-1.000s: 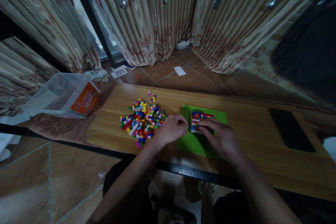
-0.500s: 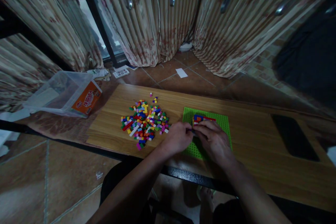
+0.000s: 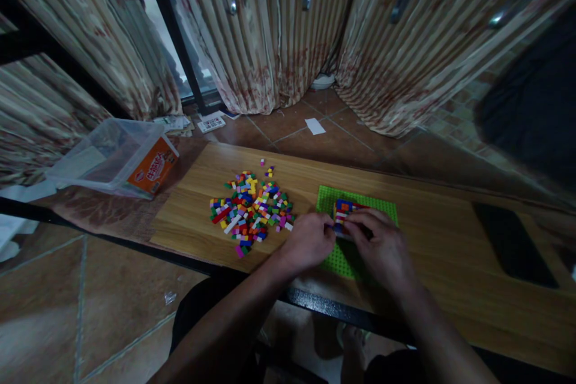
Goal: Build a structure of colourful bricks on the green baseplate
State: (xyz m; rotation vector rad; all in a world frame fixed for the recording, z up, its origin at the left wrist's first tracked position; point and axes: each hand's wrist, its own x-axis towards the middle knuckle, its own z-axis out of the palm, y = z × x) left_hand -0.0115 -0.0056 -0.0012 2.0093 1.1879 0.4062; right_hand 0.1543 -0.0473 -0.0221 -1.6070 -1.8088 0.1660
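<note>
A low build of red, white, blue and orange toy bricks (image 3: 344, 206) sits on a green studded baseplate (image 3: 330, 194). At its left edge is my left hand (image 3: 312, 240), fingers curled closed, with whatever they pinch hidden. My right hand (image 3: 384, 243) reaches over from the right and covers part of the build. Its thumb and fingertips are pinched together on a small toy brick at the near side, mostly hidden by the fingers. A pile of loose, many-coloured toy bricks (image 3: 246, 207) lies left of the baseplate.
Both hands work over a wooden tabletop (image 3: 436, 240). A black phone-like slab (image 3: 513, 243) lies on its right end. A clear plastic tub (image 3: 108, 159) with an orange label stands off the left end. Striped curtains (image 3: 288, 42) hang behind, and a white paper (image 3: 315, 126) lies on the floor.
The view has shifted slightly. My right hand has drawn a little to the right and its fingers have shifted, so more of the brick build shows. My left hand stays at the build's left edge.
</note>
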